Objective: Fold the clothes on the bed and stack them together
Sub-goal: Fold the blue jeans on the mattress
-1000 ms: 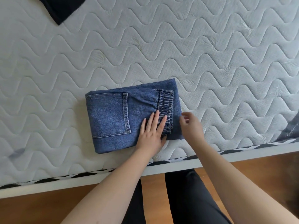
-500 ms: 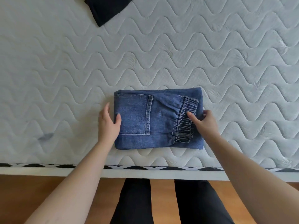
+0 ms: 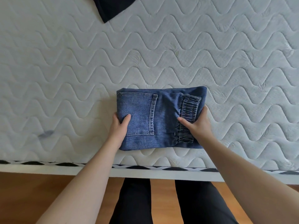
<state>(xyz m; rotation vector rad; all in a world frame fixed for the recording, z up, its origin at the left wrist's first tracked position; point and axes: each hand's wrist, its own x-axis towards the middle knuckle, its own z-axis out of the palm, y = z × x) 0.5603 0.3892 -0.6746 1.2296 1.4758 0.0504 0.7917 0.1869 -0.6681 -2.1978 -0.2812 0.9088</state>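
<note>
A pair of blue jeans [image 3: 161, 120], folded into a compact rectangle with a back pocket and an elastic waistband facing up, lies on the white quilted mattress [image 3: 64, 78] near its front edge. My left hand [image 3: 119, 128] grips the left edge of the bundle, thumb on top over the pocket. At the right edge my right hand [image 3: 196, 122] holds the bundle by the waistband, thumb on top and fingers wrapped around the side. A dark navy garment [image 3: 111, 7] lies at the far top of the bed, mostly cut off by the frame.
The mattress front edge [image 3: 145, 168] has a black-and-white trim. Below it are a wooden floor [image 3: 32, 191] and my legs in black trousers [image 3: 161, 204]. A small grey stain [image 3: 46, 133] marks the mattress left of the jeans.
My left hand moved from the top of the jeans to their left edge and closed on it. My right hand took hold of the waistband side. Both hands now grip the bundle.
</note>
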